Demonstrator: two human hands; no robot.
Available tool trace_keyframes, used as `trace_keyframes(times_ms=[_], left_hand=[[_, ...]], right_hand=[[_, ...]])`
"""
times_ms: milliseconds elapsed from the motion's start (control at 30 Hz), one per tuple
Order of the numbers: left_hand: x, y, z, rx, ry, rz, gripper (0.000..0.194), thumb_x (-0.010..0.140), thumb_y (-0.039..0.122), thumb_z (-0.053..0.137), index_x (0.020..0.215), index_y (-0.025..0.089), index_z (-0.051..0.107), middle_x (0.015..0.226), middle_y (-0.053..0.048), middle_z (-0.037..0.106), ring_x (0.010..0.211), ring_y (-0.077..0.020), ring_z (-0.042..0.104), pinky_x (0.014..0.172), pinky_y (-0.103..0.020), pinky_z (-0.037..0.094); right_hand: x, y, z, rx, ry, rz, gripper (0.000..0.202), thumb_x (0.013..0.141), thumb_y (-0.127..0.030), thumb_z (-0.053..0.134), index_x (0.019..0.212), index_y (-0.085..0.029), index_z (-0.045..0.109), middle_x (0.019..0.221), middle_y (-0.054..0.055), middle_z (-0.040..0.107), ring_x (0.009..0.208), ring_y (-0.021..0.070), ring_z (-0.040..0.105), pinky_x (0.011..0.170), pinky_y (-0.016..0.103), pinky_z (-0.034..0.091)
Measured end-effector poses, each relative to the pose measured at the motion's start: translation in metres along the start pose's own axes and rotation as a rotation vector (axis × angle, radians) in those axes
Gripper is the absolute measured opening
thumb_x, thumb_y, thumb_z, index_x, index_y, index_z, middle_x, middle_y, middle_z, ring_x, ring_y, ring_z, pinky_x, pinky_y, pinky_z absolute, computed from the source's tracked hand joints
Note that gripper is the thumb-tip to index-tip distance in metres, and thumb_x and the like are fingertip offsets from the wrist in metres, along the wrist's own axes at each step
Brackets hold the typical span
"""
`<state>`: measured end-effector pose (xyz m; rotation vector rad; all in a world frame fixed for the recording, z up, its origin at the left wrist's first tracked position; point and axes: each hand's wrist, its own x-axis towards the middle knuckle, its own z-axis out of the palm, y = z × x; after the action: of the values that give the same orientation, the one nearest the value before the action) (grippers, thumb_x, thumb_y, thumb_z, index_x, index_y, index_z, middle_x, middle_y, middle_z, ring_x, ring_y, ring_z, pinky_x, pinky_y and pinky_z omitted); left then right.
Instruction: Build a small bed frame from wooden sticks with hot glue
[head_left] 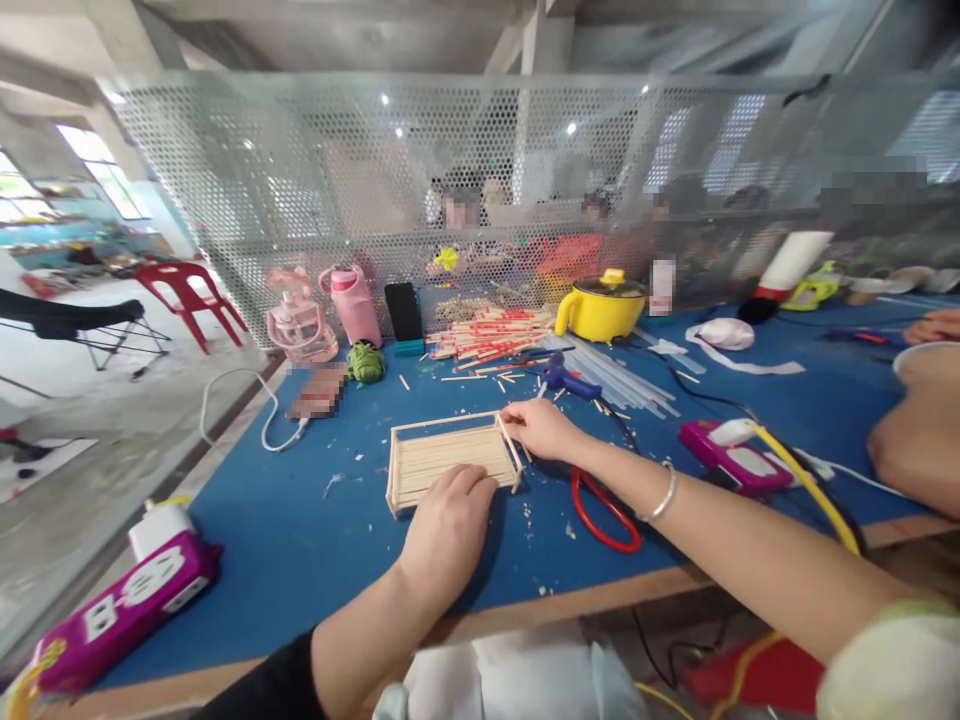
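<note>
A small rectangular tray (435,468) of thin wooden sticks, with a raised stick rim, lies on the blue tabletop. My left hand (454,520) grips its near right side, fingers bent over the sticks and the thumb hidden. At the tray's far right corner, the fingertips of my right hand (541,428) pinch the rim stick (510,446). Red-handled scissors (606,515) lie partly under my right forearm. Just beyond my right hand rests a blue glue gun (571,378).
Behind are a stick pile (491,335), clear glue sticks (615,375), a yellow pot (606,305), a pink bottle (356,305) and green yarn (365,363). Purple power strips (127,605) flank the work. A mesh screen (337,180) bounds the table; another person's arm (919,420) is right.
</note>
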<state>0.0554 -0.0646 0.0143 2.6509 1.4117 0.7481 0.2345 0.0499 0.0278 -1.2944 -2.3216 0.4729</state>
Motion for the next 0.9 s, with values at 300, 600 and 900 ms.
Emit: trace_keyframes(times_ms=[300,600,900], left_hand=[[0.015,0.004,-0.006,0.068,-0.096,-0.046,0.023,0.091,0.02,0.038,0.083,0.018,0.06,0.087,-0.007,0.06,0.092,-0.0214,0.053,0.083,-0.035,0.043],[0.016,-0.003,-0.02,-0.001,0.178,-0.081,0.026,0.09,0.022,0.04,0.108,0.014,0.058,0.108,-0.014,0.059,0.104,-0.0253,0.051,0.092,-0.04,0.04],[0.021,0.08,-0.026,-0.132,0.081,0.166,0.027,0.092,0.024,0.037,0.101,0.019,0.062,0.097,-0.007,0.068,0.092,-0.0205,0.061,0.092,-0.039,0.041]], right_hand=[[-0.015,0.007,-0.019,-0.055,0.031,0.049,0.015,0.075,-0.021,0.053,0.068,-0.017,0.065,0.063,-0.001,0.064,0.059,0.0121,0.054,0.056,0.022,0.035],[-0.116,0.028,-0.095,-0.254,0.254,0.237,0.02,0.081,-0.026,0.048,0.071,-0.018,0.064,0.064,0.001,0.065,0.06,0.0164,0.057,0.056,0.026,0.038],[-0.164,-0.056,-0.061,-0.355,0.387,-0.173,0.016,0.088,-0.018,0.047,0.089,-0.017,0.062,0.083,0.006,0.068,0.078,0.0166,0.062,0.07,0.026,0.047]])
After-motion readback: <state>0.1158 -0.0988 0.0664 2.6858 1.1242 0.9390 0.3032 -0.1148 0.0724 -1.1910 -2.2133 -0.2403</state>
